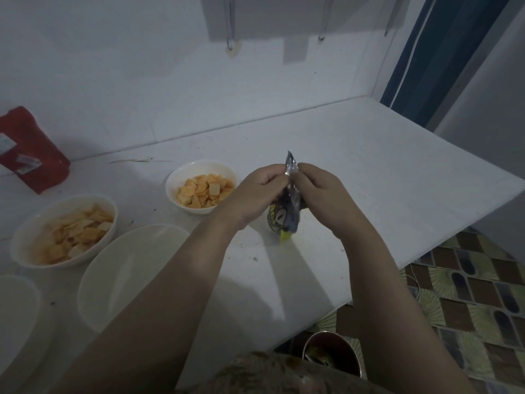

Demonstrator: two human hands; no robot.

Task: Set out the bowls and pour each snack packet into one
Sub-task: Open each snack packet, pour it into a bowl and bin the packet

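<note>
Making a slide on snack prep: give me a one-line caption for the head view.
Both hands, left and right, pinch a snack packet top beside two filled bowls.

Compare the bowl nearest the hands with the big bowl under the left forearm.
The far bowl holds orange snack pieces; the near bowl holds none. The far bowl looks smaller and rounder; the near bowl looks wider, partly hidden by the forearm. Both are white and stand upright on the counter.

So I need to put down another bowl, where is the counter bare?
Bare counter runs right of the snack packet out to the edge. The left is crowded: two filled bowls, an empty bowl, a red bag.
</note>
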